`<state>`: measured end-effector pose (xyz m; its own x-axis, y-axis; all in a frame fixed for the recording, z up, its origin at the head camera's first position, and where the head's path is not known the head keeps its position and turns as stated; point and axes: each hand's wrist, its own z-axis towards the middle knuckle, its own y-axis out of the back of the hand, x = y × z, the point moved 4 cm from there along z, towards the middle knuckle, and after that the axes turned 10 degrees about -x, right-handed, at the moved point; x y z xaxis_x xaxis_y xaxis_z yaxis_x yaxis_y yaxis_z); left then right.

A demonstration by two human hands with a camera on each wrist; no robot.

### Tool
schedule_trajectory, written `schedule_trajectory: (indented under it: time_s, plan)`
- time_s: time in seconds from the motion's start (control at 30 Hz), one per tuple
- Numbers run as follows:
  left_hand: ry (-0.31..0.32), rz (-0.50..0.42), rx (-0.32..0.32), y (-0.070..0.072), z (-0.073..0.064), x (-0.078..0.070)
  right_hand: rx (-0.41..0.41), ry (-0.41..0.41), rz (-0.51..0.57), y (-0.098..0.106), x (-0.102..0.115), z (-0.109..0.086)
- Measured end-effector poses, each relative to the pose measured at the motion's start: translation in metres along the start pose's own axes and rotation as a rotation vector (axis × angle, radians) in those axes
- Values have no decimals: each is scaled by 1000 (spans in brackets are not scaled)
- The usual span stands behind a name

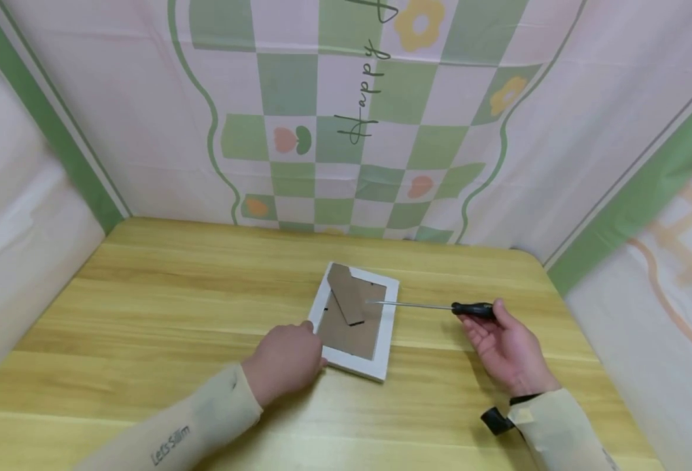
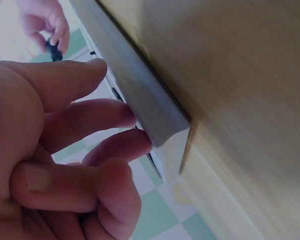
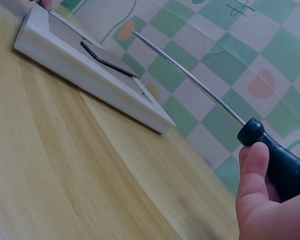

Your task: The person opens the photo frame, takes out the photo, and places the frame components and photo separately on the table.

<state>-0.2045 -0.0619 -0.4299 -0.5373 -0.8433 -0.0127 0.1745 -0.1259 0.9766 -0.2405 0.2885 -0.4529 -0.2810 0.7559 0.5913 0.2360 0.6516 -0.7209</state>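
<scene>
A white picture frame [image 1: 390, 320] lies back side up on the wooden table, with its brown backing board [image 1: 337, 337] and the flat stand leg [image 1: 348, 301] showing. My left hand [image 1: 287, 360] holds the frame at its near left corner, and in the left wrist view curled fingers [image 2: 122, 145] touch its edge. In my right hand [image 1: 511, 350] is a screwdriver [image 1: 472, 310] with a black handle and a long metal shaft. The shaft points left over the frame; in the right wrist view its tip stands apart from the backing.
Beneath everything is the wood-grain table [image 1: 163, 314]. A checked green and white cloth [image 1: 346, 98] hangs behind its far edge, with more cloth at both sides. A black strap [image 1: 497, 420] hangs at the right wrist.
</scene>
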Motion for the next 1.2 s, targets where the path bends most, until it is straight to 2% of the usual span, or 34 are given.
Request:
schedule_trajectory:
  time_s: [0.13, 0.2, 0.33, 0.43, 0.53, 0.67, 0.77, 0.93, 1.07, 1.2]
  plan:
    - [-39, -2, -12, 0, -2, -4, -1, -4, -1, -1, -1, 1]
    - [-55, -62, -20, 1, 0, -2, -3, -7, -1, -1, -1, 1]
    - [-81, -207, -45, 4, 8, 15, -13, -10, -4, -2, -1, 1]
    - [-84, -206, -51, 6, 16, 33, -20, -13, -7, -3, 0, 1]
    - [-65, -215, 28, 4, 20, 46, -18, -13, -16, -2, 0, 1]
    - [-13, -329, 211, -5, 22, 56, -27, -13, -22, 0, 0, 0]
    - [20, -374, 279, -14, 23, 58, -41, -16, -28, 1, 0, 0]
    - [43, -356, 263, -19, 25, 54, -54, -15, -42, 0, 1, -1]
    - [29, -331, 228, -17, 25, 46, -46, -13, -34, 0, 0, -2]
    - [5, -288, 237, -15, 25, 44, -16, -16, -26, -1, -2, -1]
